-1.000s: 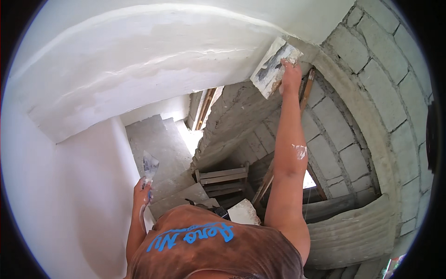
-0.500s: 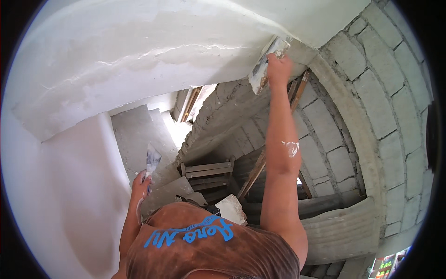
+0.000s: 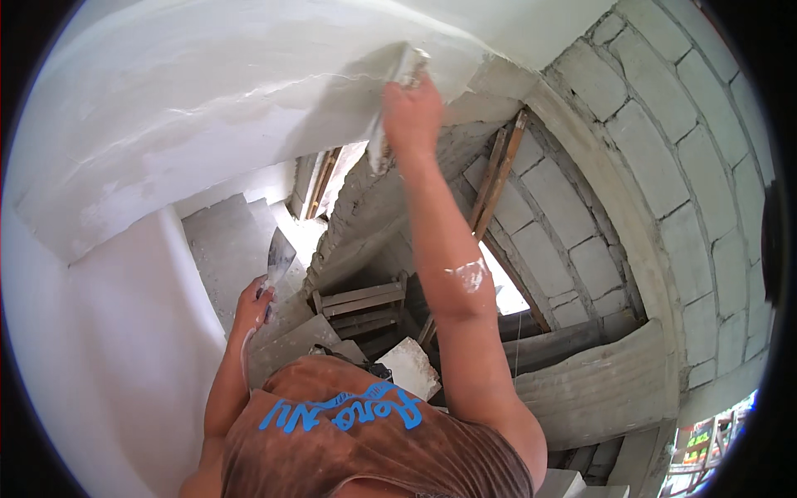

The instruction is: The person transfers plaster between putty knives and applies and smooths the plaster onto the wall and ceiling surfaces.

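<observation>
Stretched far forward, my right hand (image 3: 414, 119) is closed around a plastering trowel (image 3: 379, 149) with white plaster caked on it. The trowel is up against the white plastered wall band (image 3: 315, 104), seen nearly edge-on; whether its whole face touches cannot be told. A ragged crack-like ridge runs along that band. Lower on the left, my left hand (image 3: 253, 305) grips a putty knife (image 3: 281, 253), its blade pointing up and away from the wall. White plaster smears both my forearms.
Bare concrete blocks (image 3: 685, 249) curve along the right. Below are concrete steps (image 3: 228, 241), a wooden ladder-like frame (image 3: 361, 307), wooden planks (image 3: 502, 170) and a corrugated sheet (image 3: 589, 398). A pale broken slab (image 3: 409, 368) lies near my body. A smooth white wall (image 3: 133, 332) rises at left.
My right hand has swept the trowel leftward along the wall band, and the trowel now shows more edge-on. The left hand with the putty knife has shifted slightly up.
</observation>
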Demonstrator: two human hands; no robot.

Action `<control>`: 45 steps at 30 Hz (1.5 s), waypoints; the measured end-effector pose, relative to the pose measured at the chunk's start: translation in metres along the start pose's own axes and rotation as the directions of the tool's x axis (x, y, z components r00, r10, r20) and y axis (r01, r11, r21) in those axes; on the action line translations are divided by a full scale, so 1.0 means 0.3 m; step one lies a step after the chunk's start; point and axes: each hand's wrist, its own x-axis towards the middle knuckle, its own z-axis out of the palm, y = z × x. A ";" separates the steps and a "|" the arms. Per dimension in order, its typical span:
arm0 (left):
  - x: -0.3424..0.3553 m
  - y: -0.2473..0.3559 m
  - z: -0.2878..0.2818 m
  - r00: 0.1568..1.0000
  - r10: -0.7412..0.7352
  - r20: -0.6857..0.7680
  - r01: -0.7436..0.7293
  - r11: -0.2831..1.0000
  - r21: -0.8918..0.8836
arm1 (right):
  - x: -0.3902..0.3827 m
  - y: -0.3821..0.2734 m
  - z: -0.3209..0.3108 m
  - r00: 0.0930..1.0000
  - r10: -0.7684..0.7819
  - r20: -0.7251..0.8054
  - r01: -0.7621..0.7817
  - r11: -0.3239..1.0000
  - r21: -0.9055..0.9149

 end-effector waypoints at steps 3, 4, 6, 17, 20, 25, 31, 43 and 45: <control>0.022 -0.011 0.009 0.997 0.050 0.056 -0.049 0.999 -0.021 | -0.080 -0.110 0.053 0.996 -0.028 0.083 0.024 0.999 0.048; 0.023 -0.005 0.013 0.997 0.050 0.059 -0.050 0.999 -0.013 | -0.104 -0.140 0.070 0.992 -0.045 0.115 0.040 0.998 0.046; 0.020 0.011 0.027 0.992 0.080 0.097 -0.076 0.996 -0.043 | -0.152 -0.176 0.112 0.987 -0.063 0.147 0.056 0.997 0.053; -0.125 0.088 -0.005 0.995 0.065 -0.078 -0.064 0.998 0.019 | -0.515 -0.453 0.252 0.824 -0.409 0.391 0.220 0.868 0.446; -0.239 0.100 -0.057 0.973 0.024 -0.230 -0.064 0.984 -0.169 | -0.593 -0.433 0.188 0.657 -0.577 0.486 0.157 0.735 0.660; -0.447 0.168 -0.173 0.944 -0.030 -0.330 -0.158 0.835 -0.528 | -0.497 -0.182 0.126 0.446 -0.871 0.209 0.143 0.299 0.943; -0.531 0.221 -0.209 0.957 0.156 -0.246 -0.284 0.686 -0.670 | -0.557 -0.024 0.152 0.379 -0.872 0.309 0.042 0.350 0.936; -0.569 0.200 -0.100 0.996 0.085 -0.015 -0.063 0.597 -0.800 | -0.674 0.374 0.264 0.353 -0.676 0.648 0.030 0.700 0.714; -0.578 0.241 -0.083 0.971 0.228 -0.075 -0.198 0.583 -0.788 | -0.723 0.492 0.281 0.279 -0.547 0.789 -0.069 0.808 0.585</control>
